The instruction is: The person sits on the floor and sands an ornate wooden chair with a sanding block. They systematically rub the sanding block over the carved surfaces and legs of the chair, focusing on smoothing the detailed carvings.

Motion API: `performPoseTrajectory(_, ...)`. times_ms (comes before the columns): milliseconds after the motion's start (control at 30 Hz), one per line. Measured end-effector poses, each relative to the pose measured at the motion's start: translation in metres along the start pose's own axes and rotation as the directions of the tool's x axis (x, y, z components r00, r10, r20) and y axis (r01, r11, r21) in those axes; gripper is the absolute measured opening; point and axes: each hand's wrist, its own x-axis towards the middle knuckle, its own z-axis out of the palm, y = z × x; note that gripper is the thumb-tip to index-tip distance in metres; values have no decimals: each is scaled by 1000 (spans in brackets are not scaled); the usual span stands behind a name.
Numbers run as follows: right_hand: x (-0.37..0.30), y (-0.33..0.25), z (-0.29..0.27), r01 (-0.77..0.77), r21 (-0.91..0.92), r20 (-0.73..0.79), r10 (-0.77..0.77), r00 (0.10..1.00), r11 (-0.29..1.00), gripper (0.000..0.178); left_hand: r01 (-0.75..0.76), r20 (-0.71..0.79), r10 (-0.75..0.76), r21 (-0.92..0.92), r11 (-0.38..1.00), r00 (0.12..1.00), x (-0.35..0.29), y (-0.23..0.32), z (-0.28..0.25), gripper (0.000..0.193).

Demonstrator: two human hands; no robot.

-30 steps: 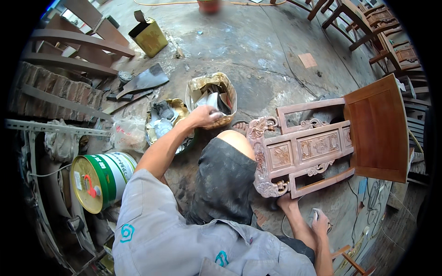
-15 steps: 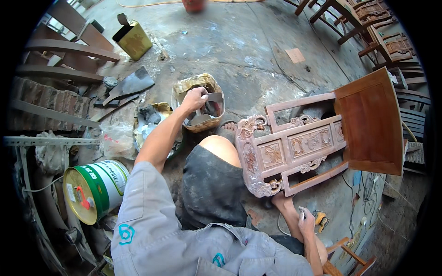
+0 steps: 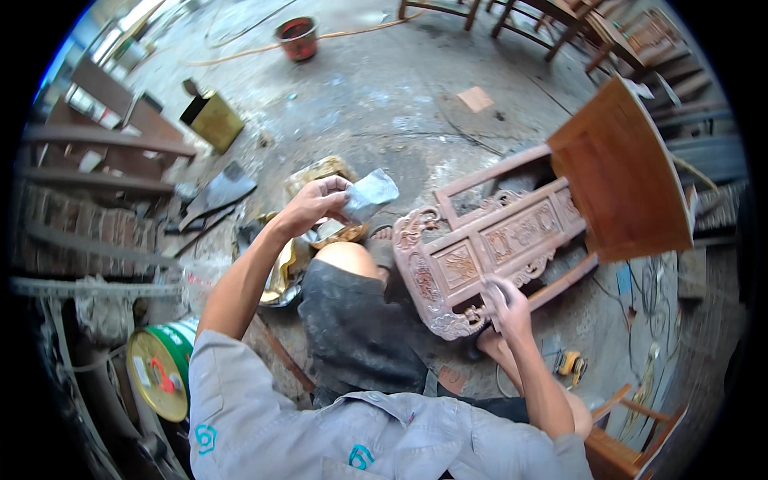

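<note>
My left hand [image 3: 318, 204] is raised over a stained, pale bucket [image 3: 320, 170], pinching a light blue-grey sheet [image 3: 373, 195] that looks like sandpaper. The hand and sheet hide much of the bucket. In front of me, to the right, lies a wooden chair with a carved back [image 3: 510, 242] and a broad reddish-brown seat [image 3: 622, 180] standing on edge. My right hand [image 3: 510, 310] is against the near lower side of the carved back. Its fingers are bent together around a small pale edge, too blurred to name.
At left are a green-and-white drum [image 3: 162, 372], flat dark blades [image 3: 220, 194] and an open yellowish can [image 3: 213, 122]. A red bucket [image 3: 297, 40] stands far ahead. By my right leg lie a yellow power tool [image 3: 571, 365] and cords. More wooden chairs [image 3: 552, 24] stand at far right.
My left hand has come up out of the bucket with the sheet, now seen broadside. My right hand has moved up from beside my leg to the carved back. The view has shifted.
</note>
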Motion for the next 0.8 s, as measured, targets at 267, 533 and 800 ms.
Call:
performPoseTrajectory(267,51,-94,66,-190,597,297,5,955,779,44,50,391,-105,147,988,915,16,84,94,28)
performPoseTrajectory(533,15,-76,50,12,505,91,-67,994,863,34,148,422,-277,313,938,863,20,83,122,27)
performPoseTrajectory(800,1,-70,42,-66,663,135,-33,990,745,34,142,462,-274,299,943,843,15,87,137,25)
